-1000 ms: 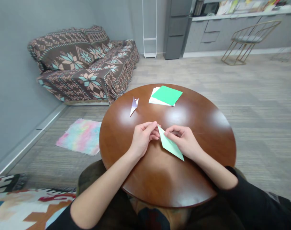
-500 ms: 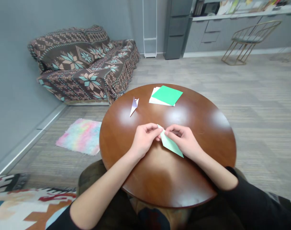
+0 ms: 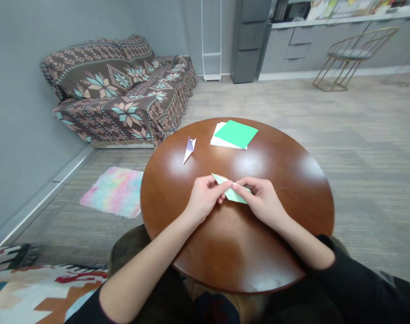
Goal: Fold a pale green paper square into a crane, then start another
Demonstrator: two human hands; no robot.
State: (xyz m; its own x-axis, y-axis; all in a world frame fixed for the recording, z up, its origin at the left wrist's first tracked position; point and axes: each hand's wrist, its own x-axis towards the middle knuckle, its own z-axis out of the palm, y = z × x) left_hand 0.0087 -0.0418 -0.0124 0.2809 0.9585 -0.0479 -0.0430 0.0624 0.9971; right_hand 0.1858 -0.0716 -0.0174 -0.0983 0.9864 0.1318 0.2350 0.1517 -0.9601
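A pale green piece of folded paper point(image 3: 237, 196) is held just above the near middle of the round table. My left hand point(image 3: 206, 196) pinches it from the left, thumb on top and fingers behind. From the right, my right hand point(image 3: 259, 198) pinches the same paper, its thumb close to the left thumb. One pointed end sticks out past the left fingers; part of the right end is hidden by my right hand. Beyond my left hand lies a small folded paper figure point(image 3: 189, 150), white and purple.
A stack of paper sheets point(image 3: 236, 134), bright green on top and white beneath, lies at the far side of the brown round table point(image 3: 286, 166). Past it stand a covered sofa point(image 3: 124, 90) on the left and a metal-framed chair point(image 3: 349, 55) at the far right. A pastel rug point(image 3: 112, 192) is on the floor.
The folded paper has turned between my hands: its lower right end has swung up, and its pointed upper end now reaches farther left. Both hands keep their pinch in nearly the same place.
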